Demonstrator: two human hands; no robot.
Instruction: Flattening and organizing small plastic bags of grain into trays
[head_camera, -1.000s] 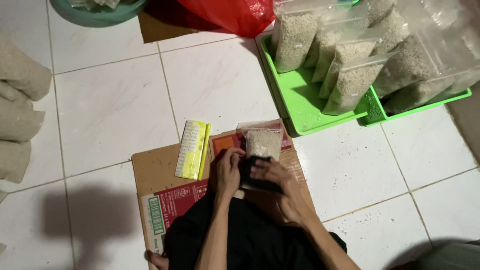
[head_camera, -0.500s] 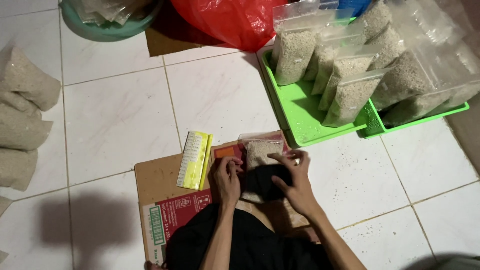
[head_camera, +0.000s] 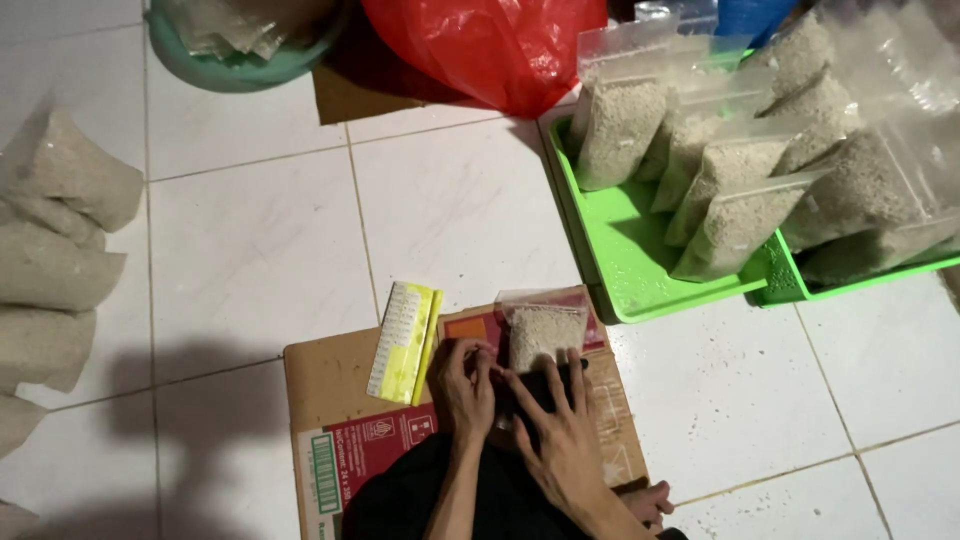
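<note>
Both hands pressing flat, fingers spread: left hand (head_camera: 462, 388) & right hand (head_camera: 560, 440) holding down clear grain-filled bag (head_camera: 542, 335) on flattened cardboard (head_camera: 330, 385), bag's long axis pointing away from person.

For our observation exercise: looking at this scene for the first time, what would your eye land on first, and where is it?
Probably the bright green tray at right, loaded with clear bags of pale grain, and the red plastic bag at the top. Below centre, the left hand and right hand press on a small grain-filled bag lying on flattened cardboard.
</note>
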